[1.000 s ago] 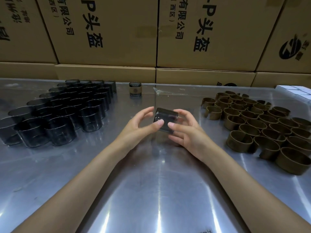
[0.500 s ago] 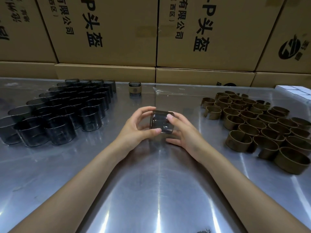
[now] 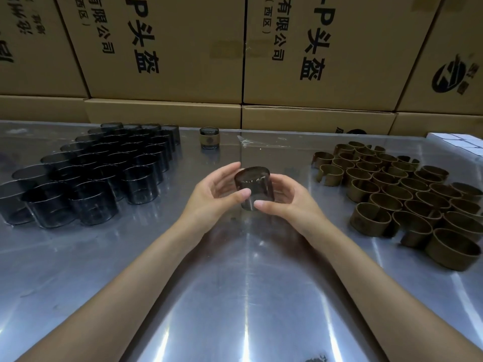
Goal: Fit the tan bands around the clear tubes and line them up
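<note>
Banding step in hand, by my read; left hand (image 3: 213, 192) and right hand (image 3: 283, 198) both curl round one dark tube (image 3: 254, 188) held above the steel table (image 3: 235, 296), thumbs pinching its near wall; whether a tan band already wraps it is hard to make out; bare tubes (image 3: 91, 176) mass left, tan bands (image 3: 407, 194) right; one finished piece (image 3: 209, 137) stands far back; next likely seating the band square, then setting the tube beside that piece.
</note>
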Available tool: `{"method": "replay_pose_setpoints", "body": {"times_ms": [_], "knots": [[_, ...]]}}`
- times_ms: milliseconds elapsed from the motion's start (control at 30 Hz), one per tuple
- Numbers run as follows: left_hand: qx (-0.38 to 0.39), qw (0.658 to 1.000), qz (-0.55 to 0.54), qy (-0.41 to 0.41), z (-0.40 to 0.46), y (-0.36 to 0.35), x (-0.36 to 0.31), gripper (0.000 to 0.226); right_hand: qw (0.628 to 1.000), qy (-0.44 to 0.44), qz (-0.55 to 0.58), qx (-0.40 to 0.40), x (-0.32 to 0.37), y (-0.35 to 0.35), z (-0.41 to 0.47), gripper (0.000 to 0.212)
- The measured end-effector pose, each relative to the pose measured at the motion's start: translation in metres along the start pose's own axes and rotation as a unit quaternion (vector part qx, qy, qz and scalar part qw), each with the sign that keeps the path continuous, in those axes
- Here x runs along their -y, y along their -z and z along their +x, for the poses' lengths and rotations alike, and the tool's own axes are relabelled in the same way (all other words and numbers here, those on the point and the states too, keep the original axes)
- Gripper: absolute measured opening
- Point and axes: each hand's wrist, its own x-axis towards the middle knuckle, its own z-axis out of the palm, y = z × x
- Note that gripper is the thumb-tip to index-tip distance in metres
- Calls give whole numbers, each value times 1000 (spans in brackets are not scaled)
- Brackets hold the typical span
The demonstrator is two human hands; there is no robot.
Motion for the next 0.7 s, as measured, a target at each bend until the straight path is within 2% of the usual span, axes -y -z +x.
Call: {"method": "replay_pose_setpoints", "body": {"times_ms": [100, 300, 367, 433, 500, 533, 633, 700], "knots": [[27, 996, 78, -23, 0, -1, 5, 62, 994, 13, -109, -15, -7, -2, 0, 53], [53, 989, 136, -19, 1, -2, 13, 66, 982, -32, -185, -2, -15, -3, 1, 55], [57, 990, 129, -10, 1, -3, 14, 70, 985, -44, -164, 18, -14, -3, 3, 55], [42, 995, 88, 6, 1, -3, 12, 70, 994, -56, -95, 27, -11, 1, 4, 54], [6, 999, 37, 30, 1, -3, 8, 60, 994, -52, -87, -37, -9, 10, 5, 50], [-15, 999, 20, 42, 1, -3, 7, 54, 986, -42, -127, -94, -11, 17, 6, 48], [-59, 996, -15, 70, 1, -1, 4, 39, 932, -43, -265, -245, -19, 37, 8, 40], [-65, 995, -18, 72, 1, -3, 2, 34, 905, -65, -315, -279, -23, 43, 14, 38]]}}
